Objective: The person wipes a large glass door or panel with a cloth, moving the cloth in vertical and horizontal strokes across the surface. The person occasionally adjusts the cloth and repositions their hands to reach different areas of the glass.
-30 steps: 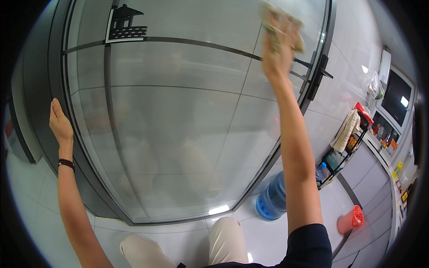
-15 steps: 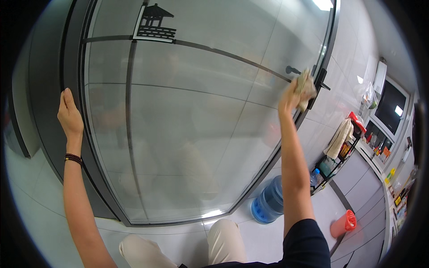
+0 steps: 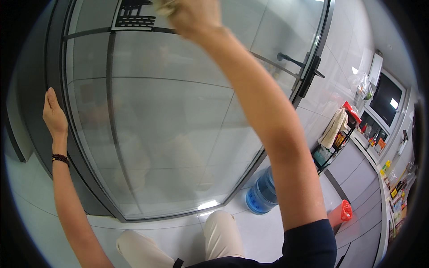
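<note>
A glass door (image 3: pixel 178 129) in a dark metal frame stands before me, with thin dark bars and a black pavilion pattern (image 3: pixel 134 17) near its top left. My right hand (image 3: pixel 195 18) is raised to the upper part of the glass, closed around a crumpled beige cloth (image 3: pixel 165 6). That hand is slightly blurred and the picture's top edge cuts it off. At the left, my left hand (image 3: pixel 55 117) grips the dark frame (image 3: pixel 55 58), thumb up, its other fingers partly hidden. A black lever handle (image 3: pixel 290 59) sits at the door's right side.
A blue water jug (image 3: pixel 262 194) stands on the floor beside the door's lower right corner. Further right are a red bin (image 3: pixel 341 213), a black rack (image 3: pixel 325 157) with a draped pale towel (image 3: pixel 333 128), and a cluttered counter under a window (image 3: pixel 385 105).
My right hand has swept the cloth from beside the door handle up and left to the pavilion pattern. My left hand keeps its hold on the frame while the whole view shifts slightly.
</note>
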`<state>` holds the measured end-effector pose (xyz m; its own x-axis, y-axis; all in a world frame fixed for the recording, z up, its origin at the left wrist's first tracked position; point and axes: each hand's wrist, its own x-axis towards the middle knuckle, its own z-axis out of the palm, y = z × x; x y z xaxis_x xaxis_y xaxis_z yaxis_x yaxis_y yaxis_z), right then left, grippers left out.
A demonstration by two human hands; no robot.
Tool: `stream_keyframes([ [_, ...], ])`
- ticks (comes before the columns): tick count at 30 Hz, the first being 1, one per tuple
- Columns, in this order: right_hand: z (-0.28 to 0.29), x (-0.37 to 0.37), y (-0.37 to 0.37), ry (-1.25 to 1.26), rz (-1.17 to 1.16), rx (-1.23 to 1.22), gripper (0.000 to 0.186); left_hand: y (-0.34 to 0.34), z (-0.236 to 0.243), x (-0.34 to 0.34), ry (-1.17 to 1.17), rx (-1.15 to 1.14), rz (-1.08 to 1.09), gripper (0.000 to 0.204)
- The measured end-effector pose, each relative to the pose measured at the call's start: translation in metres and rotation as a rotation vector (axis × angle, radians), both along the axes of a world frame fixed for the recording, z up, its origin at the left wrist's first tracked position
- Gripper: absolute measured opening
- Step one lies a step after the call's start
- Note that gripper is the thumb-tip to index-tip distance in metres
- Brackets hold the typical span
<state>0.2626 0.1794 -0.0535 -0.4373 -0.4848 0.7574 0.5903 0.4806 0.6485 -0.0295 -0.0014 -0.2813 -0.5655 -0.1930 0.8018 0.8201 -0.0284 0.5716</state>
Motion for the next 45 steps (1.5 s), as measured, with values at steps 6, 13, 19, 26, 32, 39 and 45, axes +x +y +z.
stream_keyframes([
  [6,0.025,0.105,0.05,0.195,0.306,-0.689,0.061,-0.011,0.0,-0.008,0.01,0.0,0.055,0.057],
  [13,-0.093,0.176,0.161,0.687,0.287,-0.652,0.056,-0.012,-0.009,-0.031,0.103,-0.023,0.128,0.053],
  [19,-0.271,0.203,0.161,0.718,0.211,-0.517,0.044,-0.008,-0.005,-0.025,0.131,0.018,0.102,0.053],
  [26,-0.27,0.151,0.142,0.77,0.337,-0.675,0.047,-0.003,-0.002,-0.011,0.098,0.005,0.097,0.055],
  [32,-0.249,0.019,0.026,0.523,0.34,-0.624,0.061,-0.01,-0.001,0.035,-0.063,-0.156,0.057,0.055],
  [39,-0.304,-0.102,-0.093,-0.176,0.489,-0.552,0.049,-0.047,-0.133,0.115,-0.106,0.294,-0.208,0.038],
  [45,-0.349,-0.074,-0.131,-0.775,0.777,-0.993,0.047,-0.083,-0.167,0.19,-1.059,0.886,-1.315,0.071],
])
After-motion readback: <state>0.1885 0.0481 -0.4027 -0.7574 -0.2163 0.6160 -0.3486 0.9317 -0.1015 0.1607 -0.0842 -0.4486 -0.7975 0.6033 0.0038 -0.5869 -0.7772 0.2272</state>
